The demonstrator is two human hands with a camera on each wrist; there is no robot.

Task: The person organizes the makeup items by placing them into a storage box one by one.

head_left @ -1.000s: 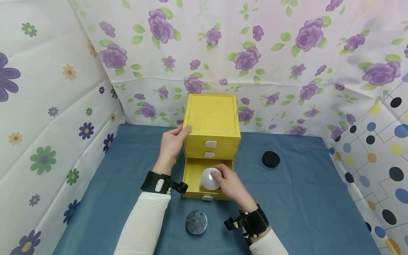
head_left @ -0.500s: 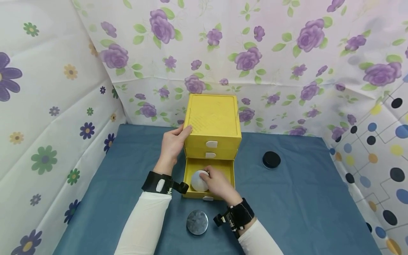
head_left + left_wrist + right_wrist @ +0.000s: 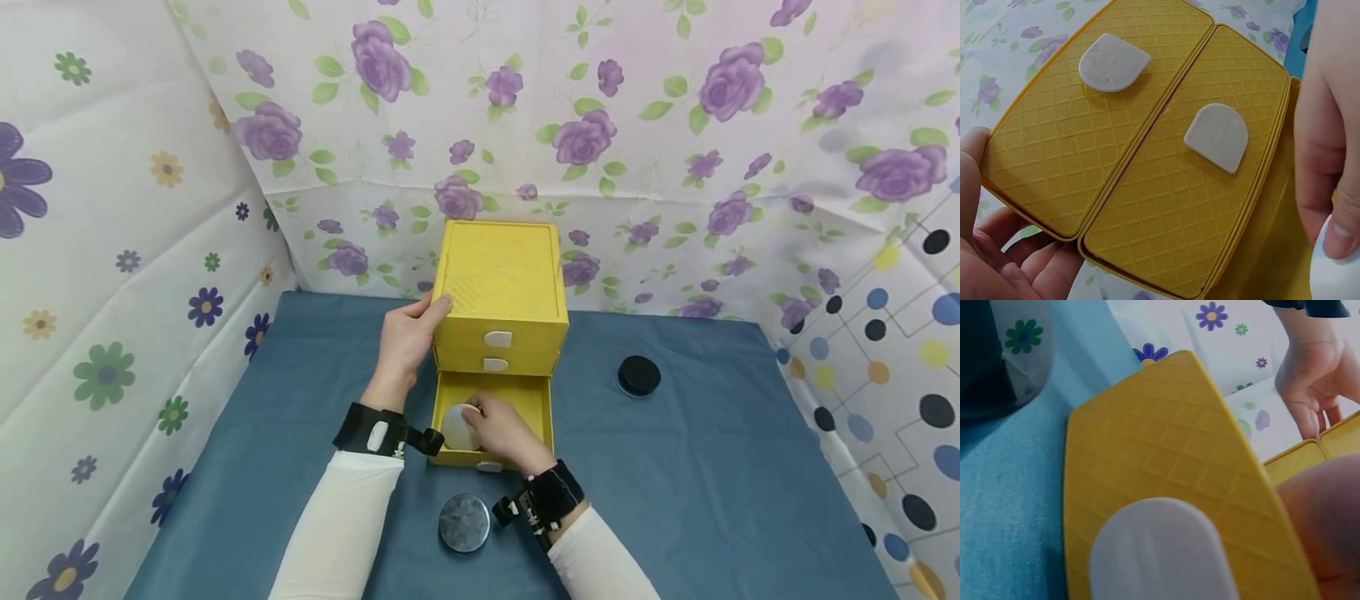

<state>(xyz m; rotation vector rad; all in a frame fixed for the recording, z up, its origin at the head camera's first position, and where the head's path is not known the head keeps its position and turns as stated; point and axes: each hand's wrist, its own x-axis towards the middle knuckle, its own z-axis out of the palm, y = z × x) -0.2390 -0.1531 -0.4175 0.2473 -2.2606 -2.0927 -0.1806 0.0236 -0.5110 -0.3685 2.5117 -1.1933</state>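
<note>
A yellow drawer cabinet (image 3: 502, 271) stands against the back, its bottom drawer (image 3: 534, 396) pulled out. My left hand (image 3: 405, 337) holds the cabinet's left front edge; its fingers (image 3: 1054, 265) curl along the side in the left wrist view. Inside the drawer, toward its left side, a round white disc-like object (image 3: 457, 429) is pinched by my right hand (image 3: 504, 429). The disc stands tilted, and my fingers cover part of it. In the right wrist view, the drawer's front (image 3: 1160, 437) and white handle (image 3: 1160, 550) hide that hand's grip.
In front of the drawer lies a round, dark grey disc (image 3: 464, 523). A round black-topped container (image 3: 638, 377) sits right of the cabinet. Blue cloth (image 3: 705, 467) covers the table. Two upper drawers, with white handles (image 3: 497, 339), are closed.
The right hand has moved left inside the drawer, carrying the white disc, which has tilted from facing up to more edge-on. The left hand stays on the cabinet.
</note>
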